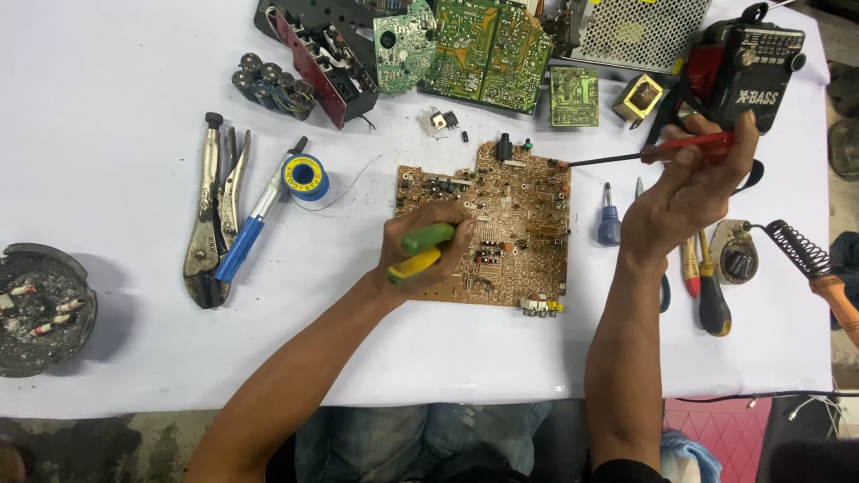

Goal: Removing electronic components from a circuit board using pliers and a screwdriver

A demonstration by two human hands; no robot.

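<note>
White-covered workbench (116,349), pretty cluttered: ashtray (40,309) at the far left, then locking pliers (208,215) and a solder spool (305,176). Left hand (428,250) is clenched around a green-and-yellow tool handle (420,250), resting on the brown circuit board (510,241) mid-table. Right hand (693,188) pinches a red-handled screwdriver (653,152), tip touching the board's top edge. Soldering iron (819,268) sits far right.

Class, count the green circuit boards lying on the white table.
3: a small board at top centre, a large board right of it, and a small square board below its right end. Others may be hidden underneath.
</note>
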